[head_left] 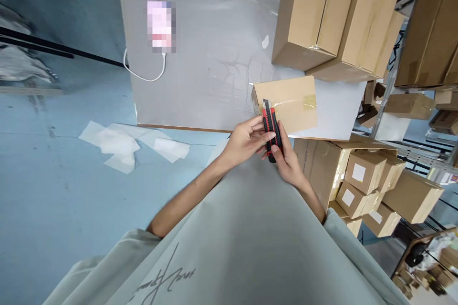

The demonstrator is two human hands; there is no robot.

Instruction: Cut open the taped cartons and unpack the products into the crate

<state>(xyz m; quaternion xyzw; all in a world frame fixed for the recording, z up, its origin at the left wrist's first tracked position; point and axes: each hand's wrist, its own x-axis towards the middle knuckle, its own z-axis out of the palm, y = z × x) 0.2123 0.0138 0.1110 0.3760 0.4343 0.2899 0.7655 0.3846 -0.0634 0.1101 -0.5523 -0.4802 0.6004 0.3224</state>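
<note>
A red and black box cutter [272, 134] is held upright between my two hands, a short piece of its blade showing at the top. My left hand [246, 139] grips it from the left, thumb across its body. From the right, my right hand [286, 157] has its fingers closed around the lower part of the handle. Just beyond the cutter, a small cardboard box [293, 97] lies on the grey table [200, 90] near its front edge. Clear tape runs along that box and over its right end.
Large cardboard boxes [322, 14] stand at the table's back right. A blurred-out device [161, 24] with a white cable [150, 79] lies at the left. Below the right edge, a big open carton [322, 167] holds several smaller boxes. White paper scraps [114, 143] lie on the blue floor.
</note>
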